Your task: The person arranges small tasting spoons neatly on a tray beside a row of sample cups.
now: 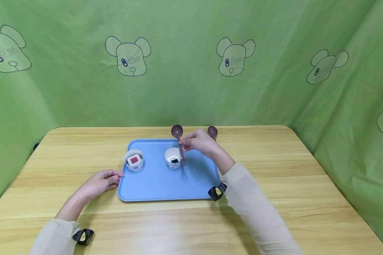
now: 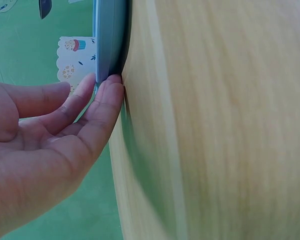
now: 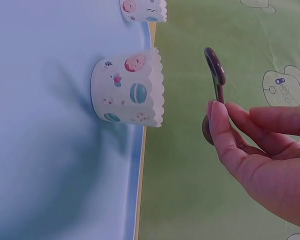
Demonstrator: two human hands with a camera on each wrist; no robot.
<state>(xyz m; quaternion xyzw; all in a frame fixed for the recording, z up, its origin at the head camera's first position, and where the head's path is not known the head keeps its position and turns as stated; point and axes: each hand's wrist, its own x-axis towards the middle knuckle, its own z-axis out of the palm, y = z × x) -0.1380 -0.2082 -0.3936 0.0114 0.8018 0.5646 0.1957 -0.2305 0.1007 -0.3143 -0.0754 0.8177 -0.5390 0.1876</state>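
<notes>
My right hand point(image 1: 199, 142) pinches the handle of a dark brown, long-handled spoon point(image 1: 177, 131) with a round bowl and a ringed end. The spoon is above the blue tray point(image 1: 153, 186), beside a scalloped paper cup point(image 1: 173, 158) with something white and black inside. In the right wrist view this cup point(image 3: 127, 90) stands apart from the fingers. On the left, a similar paper cup point(image 1: 133, 161) contains a white piece with a red square. My left hand point(image 2: 60, 127) touches the tray's left rim with its fingertips, fingers loosely extended.
A second brown spoon point(image 1: 212, 132) shows behind my right hand, its handle partly hidden. The tray rests on a wooden table point(image 1: 140, 226). Green printed fabric point(image 1: 182, 88) surrounds the table at the back and sides.
</notes>
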